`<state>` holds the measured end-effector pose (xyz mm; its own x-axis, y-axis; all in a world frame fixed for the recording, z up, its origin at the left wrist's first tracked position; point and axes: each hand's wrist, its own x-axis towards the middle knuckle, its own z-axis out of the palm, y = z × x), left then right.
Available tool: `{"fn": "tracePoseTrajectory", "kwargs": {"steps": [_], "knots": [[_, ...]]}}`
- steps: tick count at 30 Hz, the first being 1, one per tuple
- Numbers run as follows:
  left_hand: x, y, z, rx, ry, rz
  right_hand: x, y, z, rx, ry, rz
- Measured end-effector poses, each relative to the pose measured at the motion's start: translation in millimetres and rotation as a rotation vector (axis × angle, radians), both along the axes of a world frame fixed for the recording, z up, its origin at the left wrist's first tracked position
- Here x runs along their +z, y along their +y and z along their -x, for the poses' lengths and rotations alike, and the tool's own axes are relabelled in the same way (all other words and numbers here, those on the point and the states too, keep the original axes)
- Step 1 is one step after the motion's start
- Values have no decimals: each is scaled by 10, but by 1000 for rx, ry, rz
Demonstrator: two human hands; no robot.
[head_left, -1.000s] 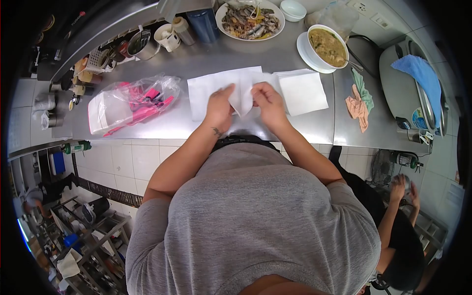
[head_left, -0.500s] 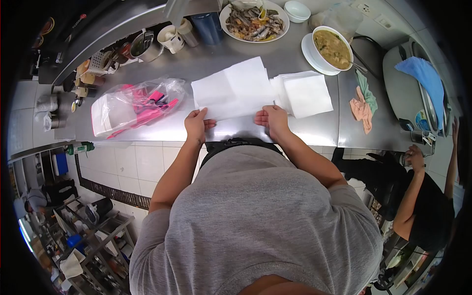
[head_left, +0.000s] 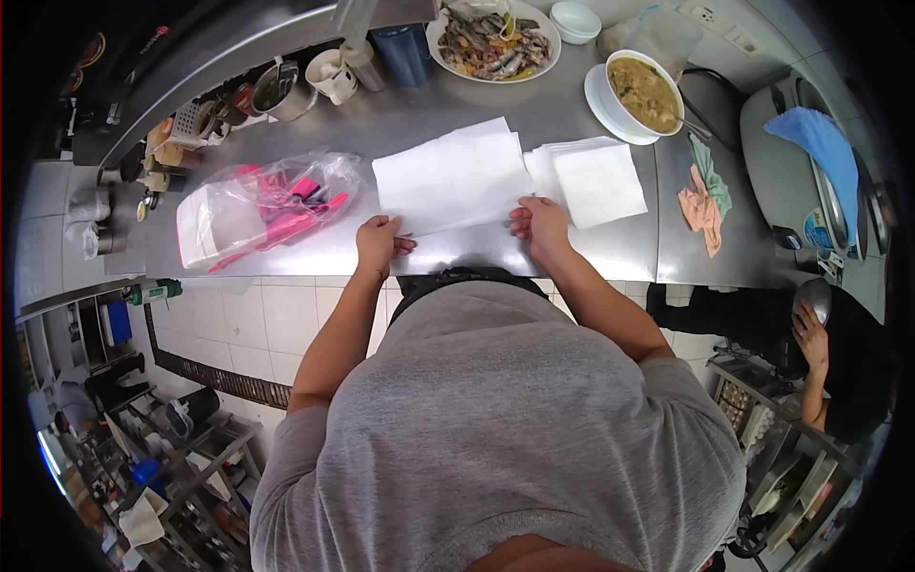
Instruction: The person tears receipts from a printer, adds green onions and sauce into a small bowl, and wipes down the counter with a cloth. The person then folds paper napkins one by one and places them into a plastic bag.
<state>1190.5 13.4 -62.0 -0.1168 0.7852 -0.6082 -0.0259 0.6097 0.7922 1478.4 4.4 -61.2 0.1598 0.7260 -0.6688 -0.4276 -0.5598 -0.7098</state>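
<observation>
A white paper sheet point(head_left: 456, 176) lies spread over the steel counter in front of me. My left hand point(head_left: 381, 244) pinches its lower left corner between thumb and fingers. At the lower right corner my right hand point(head_left: 540, 227) grips the same sheet, fingers curled. Just right of the sheet, partly under its edge, is a stack of white papers point(head_left: 599, 184). To the left rests a clear plastic bag point(head_left: 276, 205) with pink and white contents.
A plate of fish point(head_left: 494, 40) and a bowl of soup point(head_left: 643, 92) stand at the back. Cloths point(head_left: 703, 210) lie at the right. Containers line the back left. Behind on the right, a co-worker's hand point(head_left: 810, 338) touches a metal bowl.
The sheet, folded up between my hands a second ago, is now spread flat. My hands have moved apart to its near corners. The co-worker has shifted position.
</observation>
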Motion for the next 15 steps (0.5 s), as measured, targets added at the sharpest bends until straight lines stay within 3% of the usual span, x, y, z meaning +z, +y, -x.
{"fn": "tracePoseTrajectory", "kwargs": {"steps": [6,15], "knots": [[6,40,21,-29,-2,34,180,27,-10,-127,-102,-18],[-4,34,18,-16,-30,19,68,84,-75,10,-244,-55]]}}
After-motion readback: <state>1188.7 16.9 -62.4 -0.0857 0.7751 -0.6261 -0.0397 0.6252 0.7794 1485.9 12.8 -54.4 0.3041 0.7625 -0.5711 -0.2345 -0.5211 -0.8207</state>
